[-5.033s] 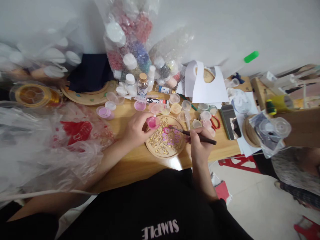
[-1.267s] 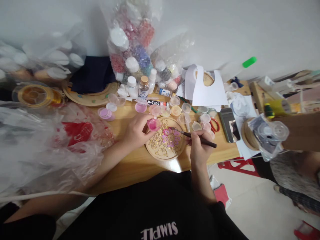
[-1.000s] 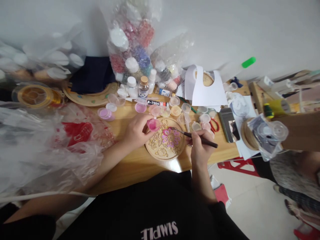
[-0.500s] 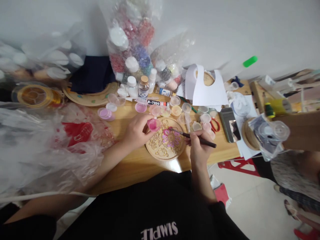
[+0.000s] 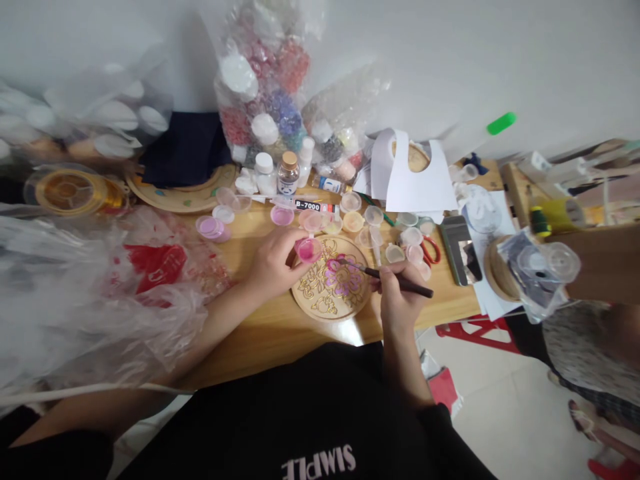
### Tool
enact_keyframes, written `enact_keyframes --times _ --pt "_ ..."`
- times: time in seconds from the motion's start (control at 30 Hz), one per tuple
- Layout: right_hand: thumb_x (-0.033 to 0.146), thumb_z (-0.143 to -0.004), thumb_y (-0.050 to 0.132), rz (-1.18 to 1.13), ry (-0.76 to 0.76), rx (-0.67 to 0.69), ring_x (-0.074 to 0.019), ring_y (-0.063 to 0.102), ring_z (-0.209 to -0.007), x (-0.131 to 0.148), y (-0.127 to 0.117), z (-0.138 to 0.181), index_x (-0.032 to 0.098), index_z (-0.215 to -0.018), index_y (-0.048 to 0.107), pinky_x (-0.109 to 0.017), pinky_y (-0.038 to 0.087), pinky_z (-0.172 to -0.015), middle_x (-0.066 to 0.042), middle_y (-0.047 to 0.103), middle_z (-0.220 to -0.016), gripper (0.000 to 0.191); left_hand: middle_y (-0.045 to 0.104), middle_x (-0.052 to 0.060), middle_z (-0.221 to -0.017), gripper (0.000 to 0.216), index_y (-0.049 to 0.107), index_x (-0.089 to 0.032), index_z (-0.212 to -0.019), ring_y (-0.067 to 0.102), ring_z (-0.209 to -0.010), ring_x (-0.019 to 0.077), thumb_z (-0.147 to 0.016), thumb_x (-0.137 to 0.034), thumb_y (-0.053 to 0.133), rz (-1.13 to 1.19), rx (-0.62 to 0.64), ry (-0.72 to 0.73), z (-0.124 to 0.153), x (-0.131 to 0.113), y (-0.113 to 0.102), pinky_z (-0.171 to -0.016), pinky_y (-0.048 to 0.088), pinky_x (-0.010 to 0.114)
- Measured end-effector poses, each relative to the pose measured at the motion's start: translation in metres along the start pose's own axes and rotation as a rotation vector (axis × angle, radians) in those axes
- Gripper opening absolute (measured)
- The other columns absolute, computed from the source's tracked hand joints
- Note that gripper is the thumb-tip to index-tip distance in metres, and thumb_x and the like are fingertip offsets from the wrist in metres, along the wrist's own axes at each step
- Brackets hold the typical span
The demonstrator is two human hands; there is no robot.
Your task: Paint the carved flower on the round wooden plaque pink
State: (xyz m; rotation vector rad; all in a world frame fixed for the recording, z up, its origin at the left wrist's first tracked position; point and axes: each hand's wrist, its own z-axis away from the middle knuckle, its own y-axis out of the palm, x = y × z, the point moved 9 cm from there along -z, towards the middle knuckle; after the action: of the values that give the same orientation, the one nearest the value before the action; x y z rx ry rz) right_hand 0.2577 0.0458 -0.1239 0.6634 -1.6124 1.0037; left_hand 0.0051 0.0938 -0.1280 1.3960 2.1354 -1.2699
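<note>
My left hand (image 5: 276,262) is closed around a small plastic cup of bright pink paint (image 5: 308,251), held over the upper left rim of a round wooden plate (image 5: 330,315). Gold wire outlines of flowers and leaves cover the plate, and the large flower (image 5: 344,275) has purple and pink petals. In my right hand (image 5: 401,293) is a thin dark-handled paintbrush (image 5: 400,281), gripped like a pen. Its tip meets the upper part of the flower, near a pink petal. The plate lies flat on the wooden table (image 5: 250,340).
Behind the plate lie a B-7000 glue tube (image 5: 307,205), small lidded cups (image 5: 353,221) and bottles (image 5: 288,175). Red-handled scissors (image 5: 431,250) and a phone (image 5: 459,250) are at the right. Crumpled plastic bags (image 5: 100,300) fill the left. Another person (image 5: 590,347) is at far right.
The brush tip has shifted very slightly across the pink petal area. My left hand and the cup stay nearly where they were.
</note>
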Motion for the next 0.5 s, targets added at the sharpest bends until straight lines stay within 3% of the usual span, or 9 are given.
enact_keyframes --times 0.5 --pt "0.047 -0.081 0.078 -0.013 -0.013 -0.018 -0.0147 0.062 -0.044 0.0017 0.0001 -0.0015 0.024 -0.064 0.061 -0.027 0.051 -0.046 0.006 0.064 -0.05 0.034 0.079 0.006 -0.103 0.025 0.066 -0.022 -0.114 0.077 -0.095 0.024 -0.092 -0.021 0.076 0.016 0.015 -0.014 0.0004 0.001 0.0003 -0.085 0.065 0.038"
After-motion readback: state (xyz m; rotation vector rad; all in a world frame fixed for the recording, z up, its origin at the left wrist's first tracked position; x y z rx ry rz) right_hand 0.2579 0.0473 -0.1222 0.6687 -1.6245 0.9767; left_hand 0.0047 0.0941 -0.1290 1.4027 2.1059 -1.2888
